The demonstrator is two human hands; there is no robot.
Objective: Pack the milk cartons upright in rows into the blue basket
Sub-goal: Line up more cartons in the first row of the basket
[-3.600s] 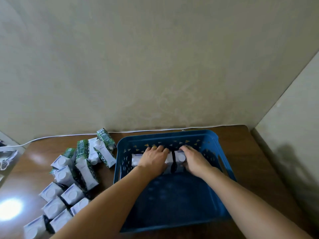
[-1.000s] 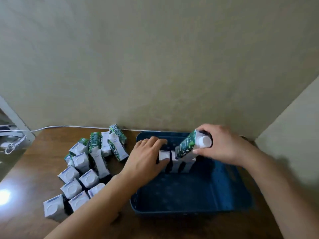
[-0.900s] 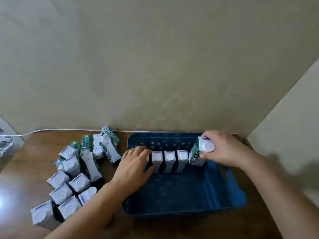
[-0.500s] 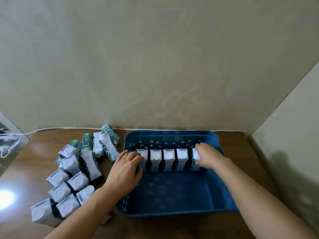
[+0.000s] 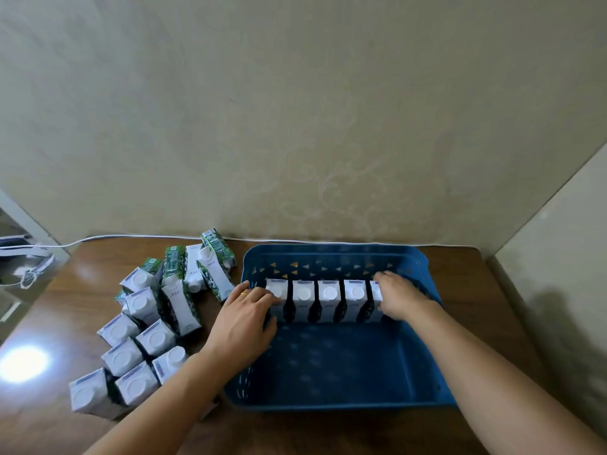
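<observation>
Both hands reach into the blue basket [image 5: 335,254], one at each end of a row of milk cartons [image 5: 329,298]. The left hand [image 5: 244,318] lies over the basket's left wall with its fingers stretched fairly flat against the leftmost carton [image 5: 277,292], thumb spread below; a gold ring sits on one finger. The right hand [image 5: 395,295] covers the rightmost carton [image 5: 377,295], fingers curled over its top and side, so it holds that carton. Between the two hands three more cartons stand upright, white caps facing up, with narrow dark gaps between them. The row of five runs along the far part of the basket, just in front of its perforated back wall; the nearer part of the basket floor is bare blue plastic.

To the left of the basket, on the brown wooden surface [image 5: 492,290], a loose group of cartons [image 5: 144,326] waits: several stand upright near the front, others lie tipped or lean against one another farther back. A white cable [image 5: 131,237] runs along the foot of the beige wall.
</observation>
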